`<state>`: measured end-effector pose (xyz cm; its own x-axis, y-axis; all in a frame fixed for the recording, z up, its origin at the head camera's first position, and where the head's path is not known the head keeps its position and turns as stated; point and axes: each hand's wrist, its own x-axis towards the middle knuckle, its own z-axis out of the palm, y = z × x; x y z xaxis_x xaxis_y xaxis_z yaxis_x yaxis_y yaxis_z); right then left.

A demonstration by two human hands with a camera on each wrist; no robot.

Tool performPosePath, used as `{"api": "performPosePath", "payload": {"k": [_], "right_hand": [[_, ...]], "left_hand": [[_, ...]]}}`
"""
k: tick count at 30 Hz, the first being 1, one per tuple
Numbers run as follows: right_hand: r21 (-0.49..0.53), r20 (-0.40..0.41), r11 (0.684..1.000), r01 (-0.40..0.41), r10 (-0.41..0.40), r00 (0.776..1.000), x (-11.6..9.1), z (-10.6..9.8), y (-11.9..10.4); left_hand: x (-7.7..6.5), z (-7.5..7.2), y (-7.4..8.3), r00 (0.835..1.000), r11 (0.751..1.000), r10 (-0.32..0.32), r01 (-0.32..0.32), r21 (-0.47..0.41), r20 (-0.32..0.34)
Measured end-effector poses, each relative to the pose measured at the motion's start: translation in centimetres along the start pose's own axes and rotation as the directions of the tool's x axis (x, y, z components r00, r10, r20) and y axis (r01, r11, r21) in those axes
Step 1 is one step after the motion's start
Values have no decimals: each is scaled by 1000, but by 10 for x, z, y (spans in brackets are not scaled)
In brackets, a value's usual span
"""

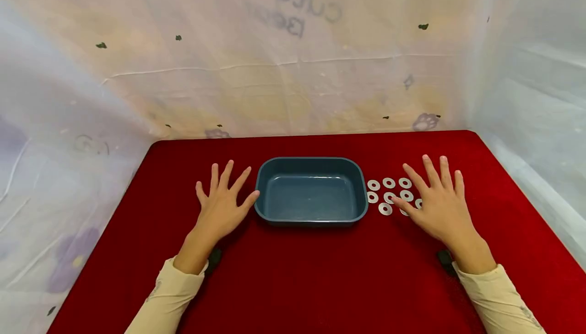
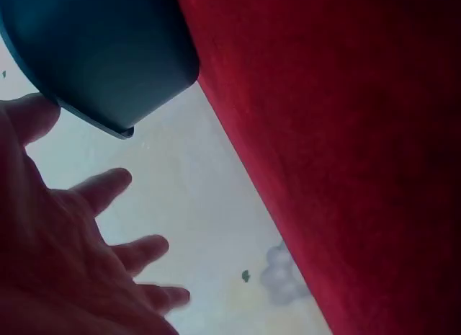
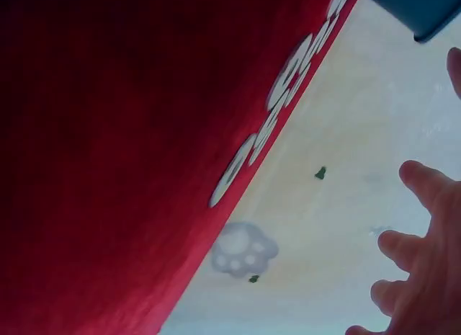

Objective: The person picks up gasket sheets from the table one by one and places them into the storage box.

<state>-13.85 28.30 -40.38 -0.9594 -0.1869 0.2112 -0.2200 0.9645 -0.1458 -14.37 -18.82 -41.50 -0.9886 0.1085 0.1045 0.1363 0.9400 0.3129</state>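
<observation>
A blue-grey rectangular tub (image 1: 311,221) stands on the red cloth, and its inside shows nothing in it. To its right lie several flat silver washers (image 1: 385,209), each with a round hole; some are partly hidden by the right hand. My left hand (image 1: 222,211) is held beside the tub's left wall, fingers spread and straight, the thumb tip by the rim; whether it touches, I cannot tell. The right hand (image 1: 441,209) hovers with spread fingers over the right side of the washers. In the right wrist view the washers (image 3: 234,169) lie flat, below that hand's fingers.
The red-covered table (image 1: 311,283) spreads out in front and to both sides. A pale printed curtain (image 1: 293,90) hangs behind its far edge, and pale sheets (image 1: 545,120) close off both sides. Each wrist carries a dark strap.
</observation>
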Motion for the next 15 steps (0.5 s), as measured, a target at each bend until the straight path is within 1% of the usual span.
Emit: {"api": "performPosePath", "payload": {"k": [2, 4, 6, 7, 10, 12, 14, 15], "right_hand": [[35, 15, 999, -10, 10, 1000, -4, -1, 8], [65, 29, 998, -19, 17, 999, -9, -3, 18], [94, 45, 995, -18, 14, 999, -14, -6, 29], [108, 54, 994, -13, 7, 998, -16, -8, 34], [168, 70, 985, 35, -47, 996, -18, -10, 49], [214, 82, 975, 65, -85, 993, -16, -11, 57], [266, 90, 960, 86, -113, 990, -13, -11, 63], [298, 100, 951, 86, -121, 988, -12, -11, 66]], "left_hand": [[1, 1, 1, 999, 999, 13, -11, -51, 36], [1, 3, 4, 995, 990, 44, -32, -136, 84], [0, 4, 8, 985, 967, 75, -34, -253, 155], [0, 5, 9, 977, 946, 94, -27, -324, 192], [-2, 4, 10, 944, 855, 152, 24, -517, 294], [-1, 3, 8, 917, 777, 191, 77, -625, 351], [3, 4, 2, 894, 682, 237, 125, -720, 379], [5, 5, -1, 887, 628, 258, 148, -764, 383]]}}
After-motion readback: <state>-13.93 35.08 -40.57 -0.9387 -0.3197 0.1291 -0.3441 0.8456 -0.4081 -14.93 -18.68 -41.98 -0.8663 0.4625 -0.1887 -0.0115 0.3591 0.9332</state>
